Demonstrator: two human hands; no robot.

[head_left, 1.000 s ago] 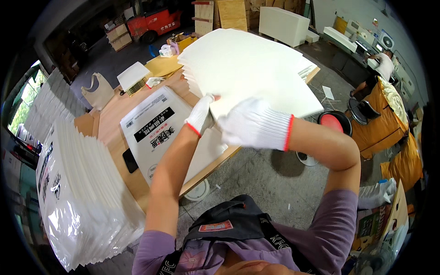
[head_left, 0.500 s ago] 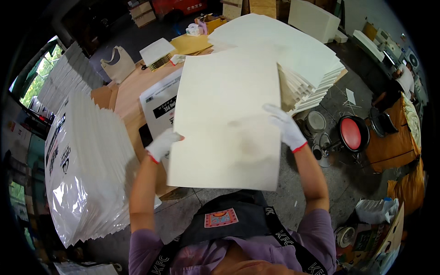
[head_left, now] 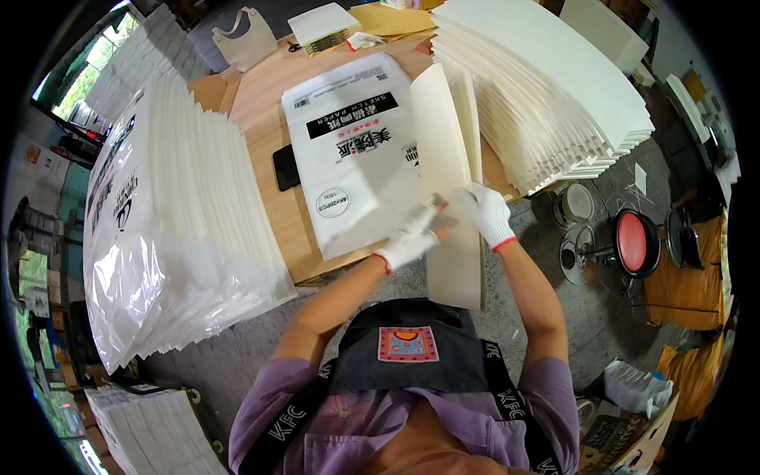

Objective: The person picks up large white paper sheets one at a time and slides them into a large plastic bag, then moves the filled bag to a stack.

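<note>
A flat white plastic package with a black label band and red characters [head_left: 356,150] lies on the wooden table, a small round mark near its lower left corner. Left of the table leans a tall stack of filled clear plastic packages with black print [head_left: 170,229]. A small dark rectangular phone screen [head_left: 286,167] lies just beside the flat package.

Single head view, fisheye, looking steeply down, close over table [head_left: 261,103]; rim perhaps distorted.

Paper sheets [head_left: 447,158] now edge-on, lowered.
</note>
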